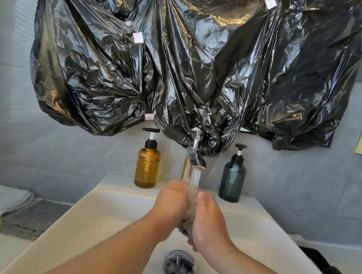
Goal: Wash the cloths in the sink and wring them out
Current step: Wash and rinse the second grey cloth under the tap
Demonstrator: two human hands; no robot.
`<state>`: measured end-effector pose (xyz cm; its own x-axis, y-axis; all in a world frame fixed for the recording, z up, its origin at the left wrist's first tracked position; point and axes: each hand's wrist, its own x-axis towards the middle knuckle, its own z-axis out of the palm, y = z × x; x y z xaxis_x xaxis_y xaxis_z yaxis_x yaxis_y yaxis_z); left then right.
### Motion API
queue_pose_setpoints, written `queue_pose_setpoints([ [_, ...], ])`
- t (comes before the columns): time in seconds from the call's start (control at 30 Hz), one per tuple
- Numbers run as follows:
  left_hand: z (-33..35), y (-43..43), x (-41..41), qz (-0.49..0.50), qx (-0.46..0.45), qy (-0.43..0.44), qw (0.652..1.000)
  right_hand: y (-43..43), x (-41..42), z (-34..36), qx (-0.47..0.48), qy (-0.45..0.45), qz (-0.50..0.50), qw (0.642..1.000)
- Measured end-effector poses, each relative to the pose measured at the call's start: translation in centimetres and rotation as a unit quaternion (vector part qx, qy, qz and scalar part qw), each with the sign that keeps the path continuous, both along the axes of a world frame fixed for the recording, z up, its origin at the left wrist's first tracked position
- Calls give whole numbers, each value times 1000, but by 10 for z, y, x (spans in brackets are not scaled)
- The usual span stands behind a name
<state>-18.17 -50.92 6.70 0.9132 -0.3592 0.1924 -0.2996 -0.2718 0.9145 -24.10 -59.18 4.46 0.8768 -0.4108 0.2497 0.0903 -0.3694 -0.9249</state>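
Head view: clasping wet grey cloth point(190, 207) between left grip point(168, 208) and right grip point(208, 224), palms pressed together, under running tap point(195, 160), above drain point(180, 264) of white sink point(101, 214).

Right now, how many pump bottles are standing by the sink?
2. An amber pump bottle stands left of the tap, a dark blue one right of it. An amber glint behind the tap may be another.

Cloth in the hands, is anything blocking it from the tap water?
No, nothing visible blocks it. Water from the faucet falls straight onto the grey cloth, held between the left hand and right hand above the sink.
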Motion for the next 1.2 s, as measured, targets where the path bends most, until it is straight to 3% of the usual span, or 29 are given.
queue_pose_setpoints([
  [0.2,-2,4,-3,-135,-3,59,989,-16,12,3,101,8,-36,994],
  [0.43,-3,11,-8,-76,-94,243,962,-19,3,10,135,-51,-34,989],
  [0.5,-1,6,-7,-31,-136,214,967,-14,2,8,126,-37,-17,991],
  [0.63,-3,1,0,40,-139,57,988,1,4,-4,74,-15,10,997],
  [0.77,-5,4,-6,35,-51,-29,998,11,10,-9,89,-52,16,995],
  [0.9,0,10,-1,-30,-23,12,999,3,17,-1,133,-2,2,991],
  [1.03,5,16,-6,-85,61,-16,994,-10,21,11,78,22,-42,996],
  [1.2,3,14,0,-36,-55,92,994,-19,10,11,108,36,44,993],
])
